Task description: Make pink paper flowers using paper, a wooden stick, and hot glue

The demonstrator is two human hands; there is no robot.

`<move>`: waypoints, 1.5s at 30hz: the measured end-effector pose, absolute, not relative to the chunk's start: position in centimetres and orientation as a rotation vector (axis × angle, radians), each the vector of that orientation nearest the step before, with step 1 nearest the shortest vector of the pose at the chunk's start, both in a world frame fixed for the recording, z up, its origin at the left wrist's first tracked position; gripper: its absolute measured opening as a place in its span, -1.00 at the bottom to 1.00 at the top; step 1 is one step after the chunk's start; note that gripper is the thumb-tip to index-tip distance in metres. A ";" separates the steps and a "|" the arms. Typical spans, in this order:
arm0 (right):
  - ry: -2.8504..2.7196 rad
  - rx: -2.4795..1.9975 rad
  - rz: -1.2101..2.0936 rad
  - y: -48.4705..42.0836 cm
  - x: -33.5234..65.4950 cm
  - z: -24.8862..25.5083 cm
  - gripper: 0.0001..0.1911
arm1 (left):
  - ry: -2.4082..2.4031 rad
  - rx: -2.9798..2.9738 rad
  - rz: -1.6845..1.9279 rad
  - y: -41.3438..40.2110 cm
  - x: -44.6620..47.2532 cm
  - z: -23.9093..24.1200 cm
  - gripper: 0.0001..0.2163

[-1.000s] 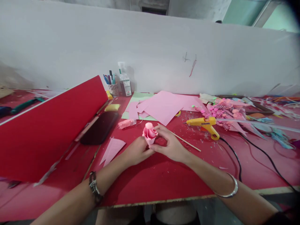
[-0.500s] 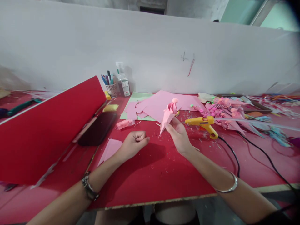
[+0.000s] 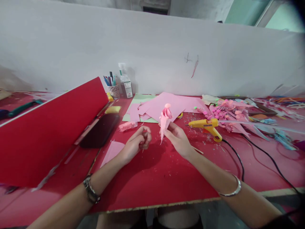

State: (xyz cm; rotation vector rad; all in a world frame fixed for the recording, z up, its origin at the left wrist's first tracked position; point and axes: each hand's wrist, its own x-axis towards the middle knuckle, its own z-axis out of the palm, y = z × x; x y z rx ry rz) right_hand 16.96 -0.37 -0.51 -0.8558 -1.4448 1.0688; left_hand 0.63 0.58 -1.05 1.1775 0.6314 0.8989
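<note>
Between the thumb and fingers of my right hand (image 3: 178,140) is a pink paper cone (image 3: 165,122), its tip pointing down. Folds and a round pink ball show at its top. My left hand (image 3: 138,143) is just left of the cone and apart from it, fingers curled in toward the thumb; what it may hold is too small to make out. Below that hand's wrist lies a piece of pink paper (image 3: 112,151). A yellow glue gun (image 3: 206,124) rests to the right of my right hand, with a clear glue stick in its back.
Pink paper sheets (image 3: 164,103) lie over a pale green sheet (image 3: 131,109) at the back. Finished-looking pink cones (image 3: 228,114) are piled at right. A large red board (image 3: 54,130) leans at left beside a dark phone (image 3: 100,131). A pen cup (image 3: 113,91) and a bottle (image 3: 126,84) stand behind.
My right hand has brought the cone a little left and down, turning it more upright. My left hand has loosened from a tight fist into looser curled fingers.
</note>
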 end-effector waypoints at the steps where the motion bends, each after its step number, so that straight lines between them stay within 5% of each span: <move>1: -1.453 -0.859 1.087 -0.4 16.9 -0.5 -0.89 | 0.634 1.161 0.904 0.6 0.6 -1.0 -0.75; 7: -1.483 -0.881 1.065 -0.6 16.8 -0.6 -0.82 | 0.660 1.116 0.954 0.7 0.7 -0.9 -0.76; 12: -1.607 -0.938 0.923 -0.5 16.9 -1.3 -0.75 | 0.798 1.137 1.029 0.8 0.9 -1.1 -0.97; 22: -1.811 -0.961 0.454 -1.5 16.8 -0.2 -0.74 | 0.885 1.336 0.843 0.5 0.0 -1.0 -0.68; 30: -1.875 -0.970 0.429 -1.3 17.0 -0.5 -0.68 | 0.978 1.276 1.159 1.1 0.2 -1.4 -0.84; 45: -1.858 -1.007 0.490 -1.4 16.7 -0.6 -0.77 | 0.907 1.328 1.004 0.4 0.3 -0.8 -0.68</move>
